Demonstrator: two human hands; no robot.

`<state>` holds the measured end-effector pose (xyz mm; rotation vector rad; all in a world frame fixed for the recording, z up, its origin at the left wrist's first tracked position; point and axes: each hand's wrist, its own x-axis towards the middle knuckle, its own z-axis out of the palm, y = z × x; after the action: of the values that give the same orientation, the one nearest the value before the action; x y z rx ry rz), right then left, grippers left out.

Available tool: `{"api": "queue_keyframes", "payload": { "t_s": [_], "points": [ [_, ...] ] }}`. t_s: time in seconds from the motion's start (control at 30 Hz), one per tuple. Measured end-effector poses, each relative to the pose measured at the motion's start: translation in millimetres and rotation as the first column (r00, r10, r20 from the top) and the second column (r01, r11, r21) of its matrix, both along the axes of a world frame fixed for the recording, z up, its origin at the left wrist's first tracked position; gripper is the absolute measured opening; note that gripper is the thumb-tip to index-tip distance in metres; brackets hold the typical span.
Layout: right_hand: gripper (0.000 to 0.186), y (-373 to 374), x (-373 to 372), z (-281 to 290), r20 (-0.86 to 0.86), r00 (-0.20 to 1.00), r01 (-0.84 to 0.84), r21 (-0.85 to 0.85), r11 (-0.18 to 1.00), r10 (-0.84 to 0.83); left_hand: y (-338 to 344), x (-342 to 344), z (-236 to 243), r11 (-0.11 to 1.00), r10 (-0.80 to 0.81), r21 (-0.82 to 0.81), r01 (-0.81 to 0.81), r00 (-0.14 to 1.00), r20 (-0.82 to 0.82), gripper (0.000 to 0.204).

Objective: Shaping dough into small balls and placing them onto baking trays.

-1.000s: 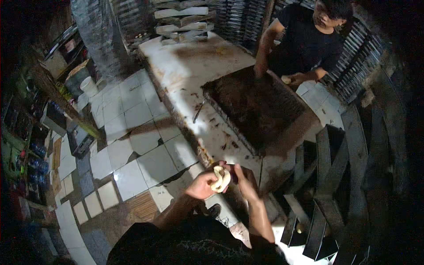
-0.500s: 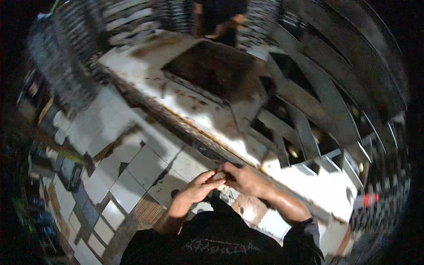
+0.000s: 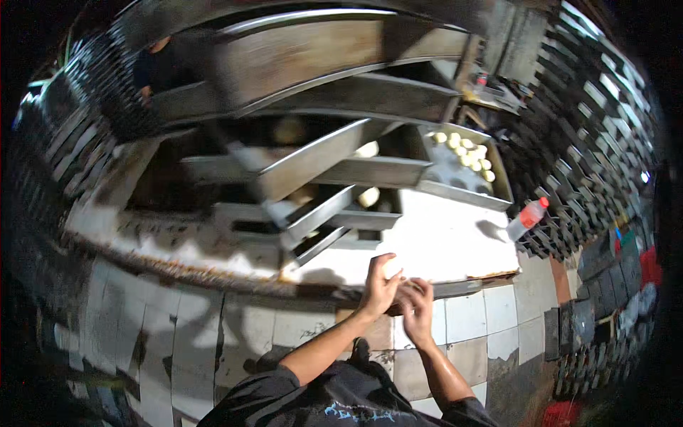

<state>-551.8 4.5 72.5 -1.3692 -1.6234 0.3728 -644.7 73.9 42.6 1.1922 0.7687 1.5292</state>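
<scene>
From my remote post I see the left hand gripping what is probably a pale dough piece, near the front edge of the counter. The right hand is just beside, blurred; I cannot tell if it is closed. The bottle carries a red label, the dark shirt bluish marks, both unreadable to me.

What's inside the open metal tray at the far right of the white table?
The tray holds pale round lumps, clustered toward its far and right sides, with bare grey floor around them. Its near wall hides the floor directly behind it.
</scene>
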Motion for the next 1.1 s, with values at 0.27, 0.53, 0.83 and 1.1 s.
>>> {"api": "queue_keyframes", "payload": {
  "t_s": [0.27,0.53,0.83,1.1],
  "points": [
    [0.024,146,156,-119,-0.087,0.974,0.196,-0.125,0.973,-0.207,66,93,-27,0.952,-0.105,0.089,0.294,0.584,-0.805,0.072],
    [0.012,162,177,-82,0.519,0.834,-0.214,-0.008,0.977,0.187,-61,-94,-20,0.952,-0.019,-0.292,-0.092,0.934,-0.356,0.041],
    [0.024,129,140,-83,0.739,0.671,0.002,-0.082,0.997,0.059,-36,-76,-10,0.981,-0.177,-0.124,0.151,0.954,-0.242,0.043],
    [0.019,125,25,312,0.181,0.171,-0.584,-0.773,0.248,0.968,-46,-184,5,0.945,-0.294,-0.260,0.196,0.856,-0.426,0.029]
  ]
}}
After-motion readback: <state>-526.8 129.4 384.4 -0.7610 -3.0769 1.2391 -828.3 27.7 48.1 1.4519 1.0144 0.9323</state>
